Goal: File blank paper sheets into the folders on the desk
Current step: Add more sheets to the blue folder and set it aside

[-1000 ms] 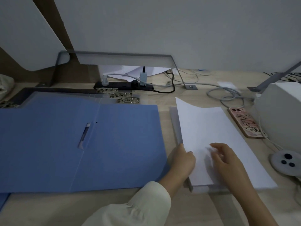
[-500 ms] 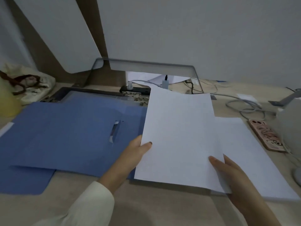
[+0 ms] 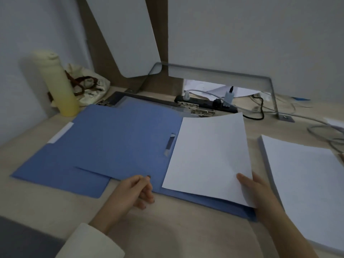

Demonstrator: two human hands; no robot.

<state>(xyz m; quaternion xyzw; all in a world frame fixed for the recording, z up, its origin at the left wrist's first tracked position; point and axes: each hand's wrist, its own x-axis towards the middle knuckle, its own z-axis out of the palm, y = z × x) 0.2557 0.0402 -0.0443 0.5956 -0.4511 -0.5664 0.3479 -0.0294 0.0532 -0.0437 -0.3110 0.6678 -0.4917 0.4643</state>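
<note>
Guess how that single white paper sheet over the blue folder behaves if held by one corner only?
Likely floppy: the single white paper sheet already bows along its far edge while the right hand pinches its near corner. Probably very light, apt to slide on the smooth blue folder.

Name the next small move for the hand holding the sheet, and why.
Probably lower the sheet flat onto the open blue folder: the right hand pinches its near corner, which is raised off the folder, while the left hand rests at the folder's edge.
</note>
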